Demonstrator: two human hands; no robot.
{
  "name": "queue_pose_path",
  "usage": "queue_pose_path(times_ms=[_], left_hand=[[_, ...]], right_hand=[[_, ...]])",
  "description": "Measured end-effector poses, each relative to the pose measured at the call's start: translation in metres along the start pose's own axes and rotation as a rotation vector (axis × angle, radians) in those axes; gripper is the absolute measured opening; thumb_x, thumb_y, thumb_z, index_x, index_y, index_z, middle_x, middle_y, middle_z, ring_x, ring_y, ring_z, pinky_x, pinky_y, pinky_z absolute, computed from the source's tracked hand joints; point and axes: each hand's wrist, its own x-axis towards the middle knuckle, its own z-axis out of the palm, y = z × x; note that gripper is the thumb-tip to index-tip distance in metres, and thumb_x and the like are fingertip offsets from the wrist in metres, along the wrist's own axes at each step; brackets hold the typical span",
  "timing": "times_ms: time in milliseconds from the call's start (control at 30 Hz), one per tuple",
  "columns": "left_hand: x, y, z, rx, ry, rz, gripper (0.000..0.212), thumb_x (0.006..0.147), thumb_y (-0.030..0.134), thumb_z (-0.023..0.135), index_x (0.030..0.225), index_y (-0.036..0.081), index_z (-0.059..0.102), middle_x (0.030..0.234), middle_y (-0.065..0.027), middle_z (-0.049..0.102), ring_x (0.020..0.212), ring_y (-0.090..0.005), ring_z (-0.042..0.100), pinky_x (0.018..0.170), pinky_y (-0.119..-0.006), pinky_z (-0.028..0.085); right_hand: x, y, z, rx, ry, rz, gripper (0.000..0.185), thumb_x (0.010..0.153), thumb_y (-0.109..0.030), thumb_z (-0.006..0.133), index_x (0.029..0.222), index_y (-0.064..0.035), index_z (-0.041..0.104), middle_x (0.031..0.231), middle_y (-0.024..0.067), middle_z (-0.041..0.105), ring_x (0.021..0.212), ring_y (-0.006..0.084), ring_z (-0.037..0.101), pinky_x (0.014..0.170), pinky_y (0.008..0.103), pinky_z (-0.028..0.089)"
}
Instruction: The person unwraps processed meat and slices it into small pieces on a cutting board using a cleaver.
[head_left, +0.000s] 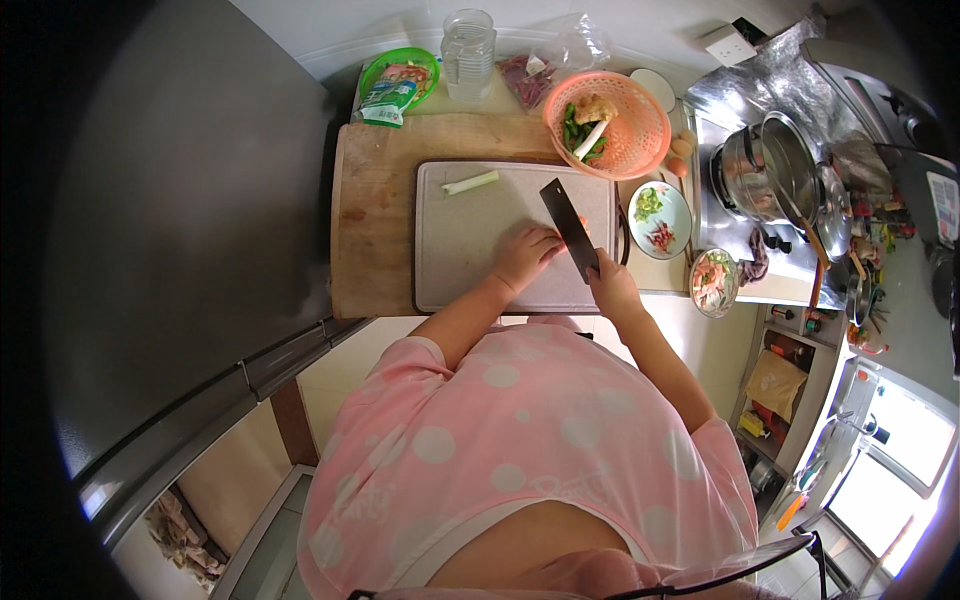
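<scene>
My right hand (616, 286) grips the handle of a dark cleaver (570, 231), its blade slanting up and left over the cutting board (457, 262). Beside the blade, my left hand (529, 259) rests on the board with its fingertips on a small orange-red piece of food, which is mostly hidden by the hand and blade; the rest of it shows just past the blade (583, 223). A pale green leek or scallion section (471, 182) lies near the board's upper left. Right of the board, a white plate (659, 247) holds chopped green pieces (648, 203) and chopped red pieces (661, 236).
Beyond the board stand a coral plastic colander (645, 97) with green vegetables and ginger, a clear jug (469, 60) and a green basket (431, 64) with packets. At right are eggs (677, 166), a bowl of chopped food (714, 283) and a steel pot (750, 172) on the stove.
</scene>
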Motion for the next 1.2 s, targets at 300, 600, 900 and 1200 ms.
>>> queue_pose_path(times_ms=[300,600,900,1200], left_hand=[[-0.003,-0.003,0.001,0.013,-0.008,-0.01,0.017,0.071,0.009,0.069,0.087,0.011,0.064,0.094,-0.0029,0.062,0.087,-0.0232,0.059,0.078,-0.034,0.049],[-0.004,0.003,-0.001,0.03,-0.029,-0.113,0.016,0.074,0.013,0.067,0.09,0.012,0.066,0.096,-0.0014,0.062,0.086,-0.0232,0.059,0.078,-0.034,0.049],[-0.005,-0.002,0.002,-0.009,-0.056,-0.074,0.014,0.076,0.012,0.066,0.09,0.012,0.066,0.096,-0.0031,0.061,0.086,-0.0245,0.058,0.078,-0.036,0.048],[-0.006,-0.001,0.006,-0.016,0.039,-0.073,0.01,0.077,0.018,0.066,0.086,0.013,0.066,0.088,-0.0005,0.061,0.082,-0.0197,0.059,0.073,-0.032,0.049]], right_hand=[[0.007,-0.003,0.004,-0.024,-0.038,-0.003,0.021,0.084,-0.011,0.053,0.102,-0.004,0.046,0.079,0.0259,0.061,0.076,0.0449,0.059,0.068,0.0536,0.046],[0.021,0.009,0.031,-0.058,0.029,-0.031,0.023,0.083,-0.009,0.05,0.105,-0.0046,0.045,0.081,0.0257,0.062,0.077,0.0445,0.06,0.07,0.0535,0.047],[0.039,0.014,0.035,-0.023,0.142,-0.118,0.025,0.085,-0.014,0.053,0.107,-0.0046,0.048,0.072,0.0236,0.061,0.063,0.0386,0.062,0.06,0.0479,0.049],[0.019,0.011,0.018,0.066,0.068,-0.028,0.021,0.087,-0.015,0.054,0.104,-0.0038,0.049,0.065,0.0188,0.06,0.05,0.0297,0.06,0.05,0.0415,0.049]])
